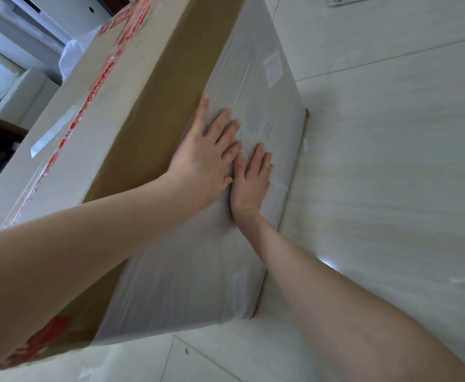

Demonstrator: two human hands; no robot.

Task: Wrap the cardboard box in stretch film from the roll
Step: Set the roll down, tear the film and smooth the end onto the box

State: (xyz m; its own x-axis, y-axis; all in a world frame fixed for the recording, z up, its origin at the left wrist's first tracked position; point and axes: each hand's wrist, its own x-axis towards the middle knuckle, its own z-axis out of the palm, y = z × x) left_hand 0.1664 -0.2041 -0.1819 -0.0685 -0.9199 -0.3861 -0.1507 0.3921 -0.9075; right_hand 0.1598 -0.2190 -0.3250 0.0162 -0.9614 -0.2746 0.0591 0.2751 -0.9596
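In the head view, the cardboard box (132, 128) stands on the tiled floor (391, 188). Its long axis runs away from us, toward the top of the picture. Our left hand (206, 158) and right hand (250, 180) lie flat with fingers spread, pressing the film (198, 271) against its side. The box looks big, stiff and probably heavy, and the film looks slick, so we'd hold it by the corners.
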